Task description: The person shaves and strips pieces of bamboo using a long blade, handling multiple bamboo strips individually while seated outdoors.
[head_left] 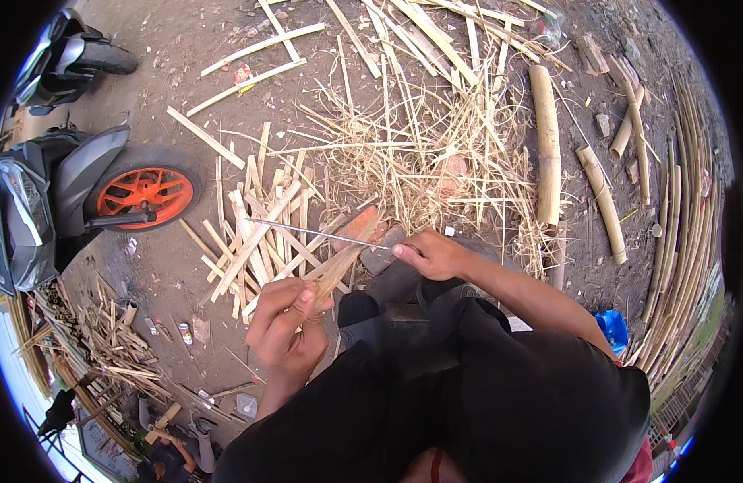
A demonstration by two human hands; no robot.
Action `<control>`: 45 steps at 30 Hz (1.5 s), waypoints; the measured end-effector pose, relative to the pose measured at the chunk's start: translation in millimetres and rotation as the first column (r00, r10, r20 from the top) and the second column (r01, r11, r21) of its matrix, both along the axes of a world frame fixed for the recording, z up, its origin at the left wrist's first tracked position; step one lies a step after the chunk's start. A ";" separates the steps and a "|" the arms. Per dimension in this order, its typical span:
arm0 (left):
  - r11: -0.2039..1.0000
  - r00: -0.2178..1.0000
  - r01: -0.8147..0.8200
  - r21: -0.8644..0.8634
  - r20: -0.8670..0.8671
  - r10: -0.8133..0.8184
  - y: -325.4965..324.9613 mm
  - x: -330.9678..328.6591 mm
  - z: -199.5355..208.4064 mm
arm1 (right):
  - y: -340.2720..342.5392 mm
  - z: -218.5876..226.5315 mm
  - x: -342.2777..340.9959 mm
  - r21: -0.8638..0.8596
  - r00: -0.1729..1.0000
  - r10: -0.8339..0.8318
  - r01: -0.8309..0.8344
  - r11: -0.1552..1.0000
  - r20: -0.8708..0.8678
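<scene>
Pinching a bamboo strip (333, 270) in the left hand (289, 326), nearer than the orange brick (353, 229), seemingly to steady it; clenching a thin blade (307, 231) in the right hand (432, 254), right of the brick, across the strip's far end; with slats (258, 241) left of the brick.

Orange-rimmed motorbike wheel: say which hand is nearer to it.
Left. The left hand, holding a bamboo strip, is right of the wheel and lower in the picture; the right hand, holding a thin metal tool, is farther right.
</scene>
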State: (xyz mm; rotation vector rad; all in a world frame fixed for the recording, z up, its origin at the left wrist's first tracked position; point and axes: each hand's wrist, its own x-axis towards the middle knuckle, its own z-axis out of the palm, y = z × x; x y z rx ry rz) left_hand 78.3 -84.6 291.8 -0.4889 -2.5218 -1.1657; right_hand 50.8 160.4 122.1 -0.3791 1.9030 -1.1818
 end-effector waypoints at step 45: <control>0.916 0.907 -0.399 -0.029 -0.161 0.390 -5.8 2.7 -10.5 | -29.2 5.0 -12.6 0.183 0.999 -0.031 0.025 0.983 0.031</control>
